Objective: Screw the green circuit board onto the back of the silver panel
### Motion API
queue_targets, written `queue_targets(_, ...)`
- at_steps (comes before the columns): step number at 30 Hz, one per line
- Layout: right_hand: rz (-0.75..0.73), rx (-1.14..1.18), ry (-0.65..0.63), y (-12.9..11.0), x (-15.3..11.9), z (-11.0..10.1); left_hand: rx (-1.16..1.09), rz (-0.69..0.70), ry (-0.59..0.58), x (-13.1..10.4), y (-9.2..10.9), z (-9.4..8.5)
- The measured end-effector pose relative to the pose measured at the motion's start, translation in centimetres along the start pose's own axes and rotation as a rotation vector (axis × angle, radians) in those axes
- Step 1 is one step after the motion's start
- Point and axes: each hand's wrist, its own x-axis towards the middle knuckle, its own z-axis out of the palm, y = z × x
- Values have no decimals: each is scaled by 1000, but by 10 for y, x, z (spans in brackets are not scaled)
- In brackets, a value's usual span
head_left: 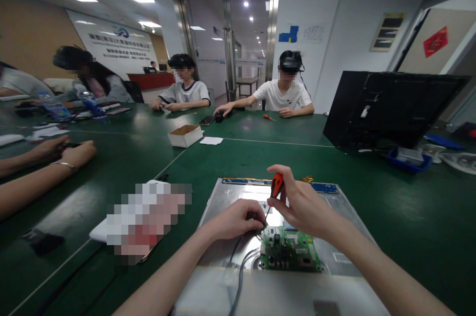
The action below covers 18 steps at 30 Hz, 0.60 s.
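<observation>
In my right hand (303, 207) is a screwdriver (276, 185) with an orange and black handle, its shaft slanting down toward the upper left corner of a green circuit board (290, 251). My left hand (241, 217) is closed beside the screwdriver's tip, fingers pressed together near that corner; what they pinch, if anything, is hidden. The board lies on a silver metal panel (211, 212) with a blue strip along its far edge. A grey cable (241, 276) runs from the board's left side toward me.
A white box (185, 136) and a paper slip (211, 141) lie ahead. At right stands a black monitor (386, 107) beside a blue tray (409, 159). A blurred phone-like item (141, 221) is at left. Co-workers sit around the green table (401, 217); one's hands (74, 155) are at left.
</observation>
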Motion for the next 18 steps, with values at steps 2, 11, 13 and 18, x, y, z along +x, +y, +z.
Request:
queue_targets(2, -6, 7, -9, -1, 0, 0, 2, 9, -2, 0, 0, 0)
queue_targets(11, -19, 11, -27, -4, 2, 2, 26, 28, 4, 1, -4, 0)
queue_targets(13, -30, 14, -18, -4, 2, 4, 22, 30, 12, 2, -5, 0)
queue_targets(18, -46, 31, 5, -3, 3, 5, 13, 17, 23, 1, -6, 2)
